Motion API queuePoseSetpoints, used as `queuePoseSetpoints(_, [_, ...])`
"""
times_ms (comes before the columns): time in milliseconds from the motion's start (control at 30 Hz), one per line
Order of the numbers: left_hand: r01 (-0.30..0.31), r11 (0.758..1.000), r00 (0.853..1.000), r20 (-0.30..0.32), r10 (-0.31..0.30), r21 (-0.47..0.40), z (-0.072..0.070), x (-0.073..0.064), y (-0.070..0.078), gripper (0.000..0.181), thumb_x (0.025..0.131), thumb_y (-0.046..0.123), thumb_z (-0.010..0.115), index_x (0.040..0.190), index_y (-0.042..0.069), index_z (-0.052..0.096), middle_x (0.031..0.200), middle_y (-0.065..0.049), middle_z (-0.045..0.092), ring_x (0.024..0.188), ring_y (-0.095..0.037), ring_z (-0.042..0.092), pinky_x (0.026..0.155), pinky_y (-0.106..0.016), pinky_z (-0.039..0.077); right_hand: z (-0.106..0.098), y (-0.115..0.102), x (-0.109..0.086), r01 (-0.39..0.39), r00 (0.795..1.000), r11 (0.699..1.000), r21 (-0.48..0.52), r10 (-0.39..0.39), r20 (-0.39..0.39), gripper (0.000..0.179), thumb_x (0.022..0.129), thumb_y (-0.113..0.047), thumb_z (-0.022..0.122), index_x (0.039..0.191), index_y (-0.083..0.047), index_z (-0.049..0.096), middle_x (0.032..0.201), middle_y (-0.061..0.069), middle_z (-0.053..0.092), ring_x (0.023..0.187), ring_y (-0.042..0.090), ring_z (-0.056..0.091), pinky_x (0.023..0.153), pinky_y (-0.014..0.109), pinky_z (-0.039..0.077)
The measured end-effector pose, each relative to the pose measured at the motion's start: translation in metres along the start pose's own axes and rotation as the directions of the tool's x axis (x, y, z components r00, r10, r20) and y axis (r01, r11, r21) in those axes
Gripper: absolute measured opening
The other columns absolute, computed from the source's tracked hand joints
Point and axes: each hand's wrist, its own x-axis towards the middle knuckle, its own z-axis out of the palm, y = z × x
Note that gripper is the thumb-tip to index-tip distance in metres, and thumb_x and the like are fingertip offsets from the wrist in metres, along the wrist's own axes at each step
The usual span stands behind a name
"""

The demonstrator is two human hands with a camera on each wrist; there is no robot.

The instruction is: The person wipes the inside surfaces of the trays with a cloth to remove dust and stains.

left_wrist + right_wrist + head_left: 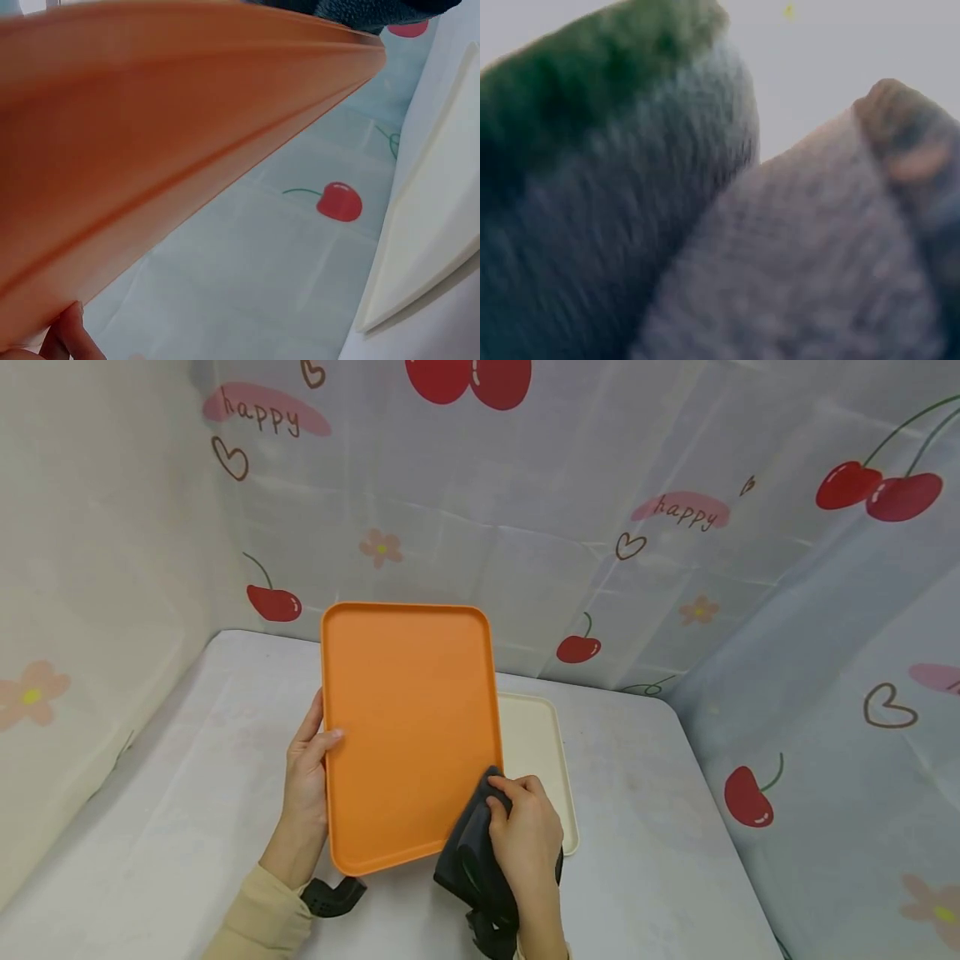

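My left hand (303, 785) grips an orange rectangular tray (408, 718) by its left edge, thumb over the rim on the front. The tray is held up and tilted, its inner face toward the head camera. In the left wrist view, fingertips (71, 334) touch the tray's underside. My right hand (528, 835) pinches a dark grey cloth (461, 856) at the tray's lower right edge. The cloth hangs down from the fingers and overlaps that corner. Folds of the cloth (795, 270) fill most of the right wrist view and hide the fingers.
Partly behind the orange tray, a cream tray (538, 760) lies on the white table (637, 827). Curtains (540, 535) printed with cherries surround the table at the back and sides. Black wrist camera gear (333, 897) shows at the left wrist.
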Motion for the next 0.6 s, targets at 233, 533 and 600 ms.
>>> queuePoseSetpoints(233, [0.003, 1.0, 1.0, 0.006, -0.003, 0.011, -0.0002, -0.0008, 0.0, 0.059, 0.099, -0.008, 0.038, 0.148, 0.024, 0.045, 0.13, 0.006, 0.065, 0.108, -0.011, 0.067, 0.087, -0.025, 0.057, 0.0016, 0.0065, 0.0026, -0.032, 0.999, 0.999, 0.033, 0.032, 0.011, 0.025, 0.079, -0.009, 0.079, 0.102, -0.018, 0.079, 0.09, 0.001, 0.063, 0.073, 0.02, 0.063, 0.058, 0.03, 0.049])
queuePoseSetpoints(533, [0.001, 1.0, 1.0, 0.004, -0.001, 0.025, 0.001, -0.0012, 0.0011, 0.059, 0.099, -0.008, 0.038, 0.148, 0.024, 0.045, 0.129, 0.005, 0.066, 0.106, -0.011, 0.068, 0.087, -0.025, 0.057, 0.0036, 0.0082, 0.0051, -0.044, 0.999, 0.994, 0.101, 0.04, 0.035, 0.023, 0.08, -0.009, 0.078, 0.103, -0.015, 0.078, 0.09, 0.002, 0.065, 0.084, 0.024, 0.065, 0.072, 0.038, 0.054])
queuePoseSetpoints(600, [0.002, 1.0, 1.0, 0.003, -0.002, 0.028, 0.0012, -0.0011, 0.0011, 0.058, 0.099, -0.008, 0.038, 0.148, 0.024, 0.045, 0.128, 0.005, 0.066, 0.106, -0.011, 0.068, 0.086, -0.025, 0.057, 0.0044, 0.0084, 0.0052, -0.04, 0.999, 0.993, 0.109, 0.037, 0.033, 0.023, 0.08, -0.009, 0.078, 0.103, -0.014, 0.078, 0.09, 0.002, 0.065, 0.084, 0.024, 0.065, 0.073, 0.038, 0.054])
